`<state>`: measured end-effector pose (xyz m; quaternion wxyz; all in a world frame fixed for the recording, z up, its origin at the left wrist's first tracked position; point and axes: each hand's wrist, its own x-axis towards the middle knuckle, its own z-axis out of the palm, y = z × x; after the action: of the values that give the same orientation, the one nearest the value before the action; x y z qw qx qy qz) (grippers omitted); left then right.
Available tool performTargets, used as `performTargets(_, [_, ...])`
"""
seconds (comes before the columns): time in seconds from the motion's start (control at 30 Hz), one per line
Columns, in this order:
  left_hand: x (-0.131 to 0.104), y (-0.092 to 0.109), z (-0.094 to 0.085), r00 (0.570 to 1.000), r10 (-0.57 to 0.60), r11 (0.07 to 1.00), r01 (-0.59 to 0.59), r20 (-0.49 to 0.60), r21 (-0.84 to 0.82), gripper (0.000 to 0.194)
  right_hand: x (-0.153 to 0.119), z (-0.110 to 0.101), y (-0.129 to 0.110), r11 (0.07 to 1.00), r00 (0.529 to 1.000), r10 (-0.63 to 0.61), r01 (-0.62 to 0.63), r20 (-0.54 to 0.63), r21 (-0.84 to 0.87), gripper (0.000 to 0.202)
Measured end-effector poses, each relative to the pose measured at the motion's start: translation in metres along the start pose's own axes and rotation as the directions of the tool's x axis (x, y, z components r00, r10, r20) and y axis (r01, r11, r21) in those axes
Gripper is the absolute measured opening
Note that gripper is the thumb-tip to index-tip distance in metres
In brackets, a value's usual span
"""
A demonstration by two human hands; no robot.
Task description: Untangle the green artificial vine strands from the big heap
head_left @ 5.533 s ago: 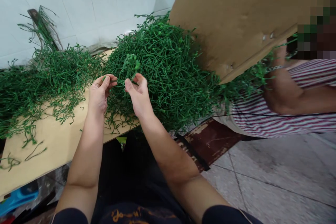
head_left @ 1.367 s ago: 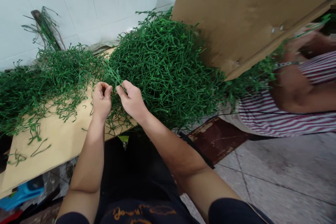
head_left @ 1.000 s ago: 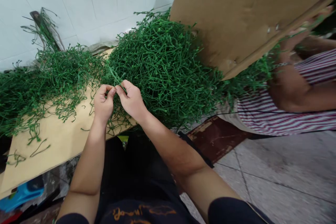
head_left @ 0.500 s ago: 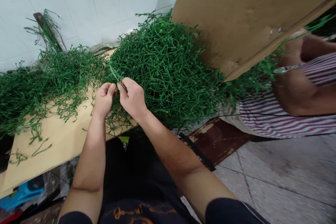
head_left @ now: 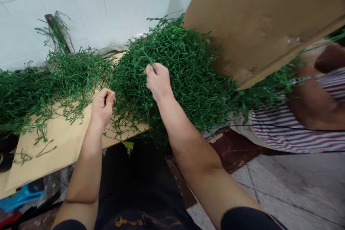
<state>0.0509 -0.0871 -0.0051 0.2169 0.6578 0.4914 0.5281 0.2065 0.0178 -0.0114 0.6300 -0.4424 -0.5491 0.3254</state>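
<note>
The right hand pinches a slender green sprig over the stem heap, likely fingertip-light for its thinness, while the left hand curls closed, contents unclear

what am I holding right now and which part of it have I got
Your right hand seems to pinch a green sprig by its lower end, thumb against fingers. Whether your closed left hand holds anything can't be told.

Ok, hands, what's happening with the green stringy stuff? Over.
Left hand curled closed, contents hidden. Right hand pinching green sprig, by big green pile. Brown board right of both hands, touching neither.
</note>
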Motion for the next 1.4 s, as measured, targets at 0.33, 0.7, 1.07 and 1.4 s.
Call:
performTargets(0.33, [0.014, -0.037, -0.013, 0.975, -0.222, 0.914, 0.214, -0.017, 0.345, 0.028, -0.034, 0.000, -0.022, 0.997, 0.931, -0.035, 0.006, 0.362, 0.081, 0.053])
performTargets(0.7, [0.035, -0.030, 0.000, 0.987, -0.122, 0.910, 0.155, 0.109, -0.384, 0.046, -0.052, -0.006, -0.029, 0.997, 0.837, -0.040, -0.002, 0.545, 0.075, 0.060])
performTargets(1.07, [0.033, -0.036, 0.014, 0.997, -0.018, 0.999, 0.015, 0.077, 0.050, 0.022, -0.045, -0.014, -0.031, 0.953, 0.837, -0.009, 0.172, 0.547, -0.249, 0.035])
performTargets(1.4, [0.012, -0.011, 0.014, 0.936, 0.019, 0.945, -0.132, 0.353, 0.298, 0.031, -0.025, -0.002, -0.020, 0.998, 0.923, 0.056, -0.054, 0.382, -0.016, 0.025])
